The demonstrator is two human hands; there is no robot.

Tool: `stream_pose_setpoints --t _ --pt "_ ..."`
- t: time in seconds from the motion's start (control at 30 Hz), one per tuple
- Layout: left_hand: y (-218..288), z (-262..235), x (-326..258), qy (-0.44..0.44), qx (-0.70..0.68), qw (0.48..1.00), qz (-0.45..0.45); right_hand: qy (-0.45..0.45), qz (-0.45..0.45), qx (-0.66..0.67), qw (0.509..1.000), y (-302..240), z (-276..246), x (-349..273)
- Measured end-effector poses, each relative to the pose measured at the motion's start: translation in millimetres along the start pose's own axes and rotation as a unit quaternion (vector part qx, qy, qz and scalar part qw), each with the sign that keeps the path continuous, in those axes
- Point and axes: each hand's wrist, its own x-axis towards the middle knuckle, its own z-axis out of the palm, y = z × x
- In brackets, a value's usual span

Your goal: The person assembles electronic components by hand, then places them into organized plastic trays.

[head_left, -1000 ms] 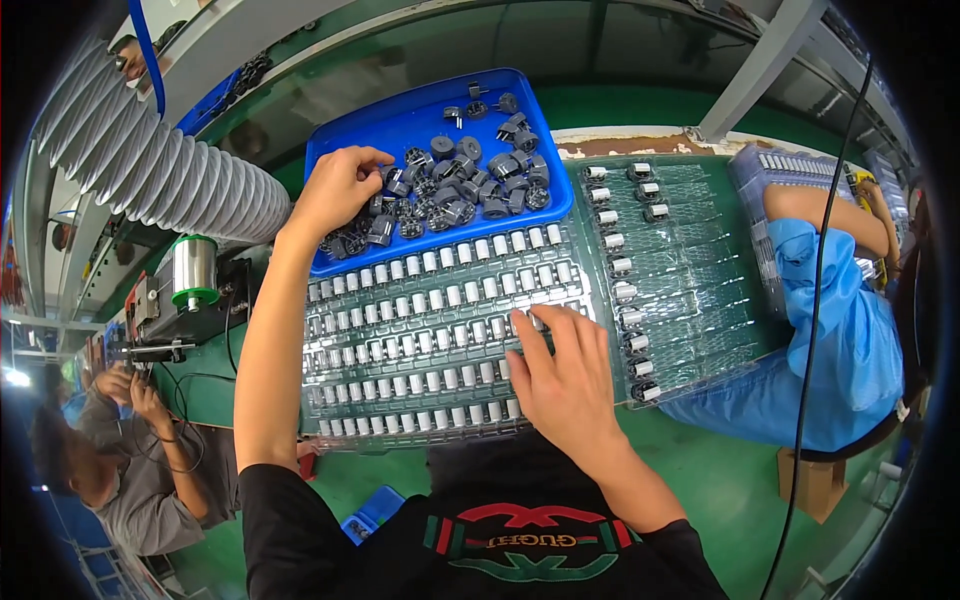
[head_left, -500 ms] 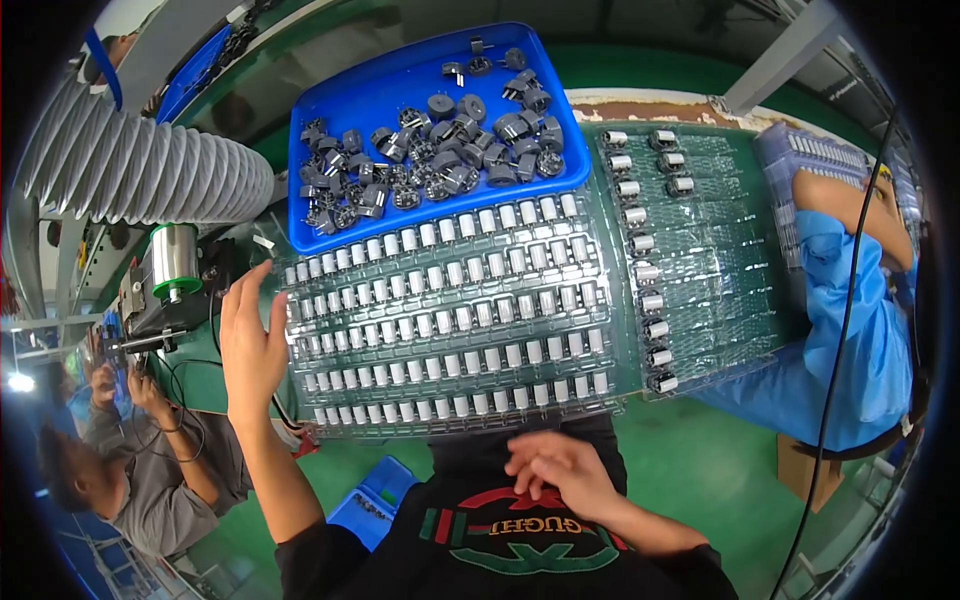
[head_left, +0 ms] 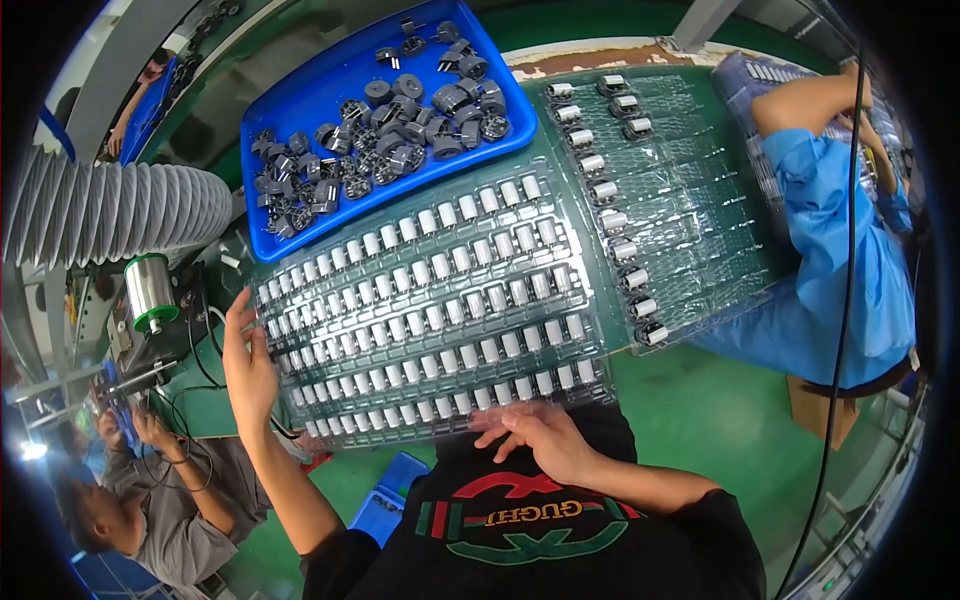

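Observation:
A clear plastic blister tray (head_left: 592,372) lies on the green bench top, filled with rows of small white cylinders on dark bases. Along its left edge rests my left hand (head_left: 248,368), fingers stretched upward and thumb apart. My right hand (head_left: 545,442) is at the tray's front edge, palm down with fingers spread and slightly blurred; I cannot tell whether it touches the plastic. Neither hand holds a part. Behind the tray stands a blue bin (head_left: 392,188) with many loose dark grey round parts (head_left: 400,120) carrying metal pins.
To the right lies a second clear tray (head_left: 690,230), partly filled. A co-worker's blue sleeve (head_left: 815,200) is beyond it. At left are a ribbed grey duct (head_left: 120,210), a solder wire spool (head_left: 150,290) and another person in grey (head_left: 190,520). A black cable (head_left: 850,230) hangs at right.
My right hand has come from in front of my body to the tray's front edge. My left hand remains at the tray's left edge. The whole view has tilted and shifted.

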Motion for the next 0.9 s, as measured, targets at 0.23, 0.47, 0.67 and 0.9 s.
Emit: stream_pose_setpoints --t 0.23,0.47,0.67,0.9 --pt "0.2 -2.2 -41.8 -0.010 -0.017 1.000 -0.019 0.032 -0.039 -0.009 0.999 6.8 4.0 -27.5" --pt "5.9 4.9 -96.5 0.045 -0.075 0.995 -0.043 -0.032 -0.155 0.228 0.961 -2.2 1.9 -37.8" --pt "0.7 14.6 -137.8 0.065 -0.256 0.954 -0.141 0.097 -0.154 0.157 0.971 -20.0 -4.7 -46.8" --pt "-6.4 22.5 -166.7 0.088 -0.378 0.895 -0.222 0.048 -0.119 0.162 0.978 -35.2 -9.1 -44.5"
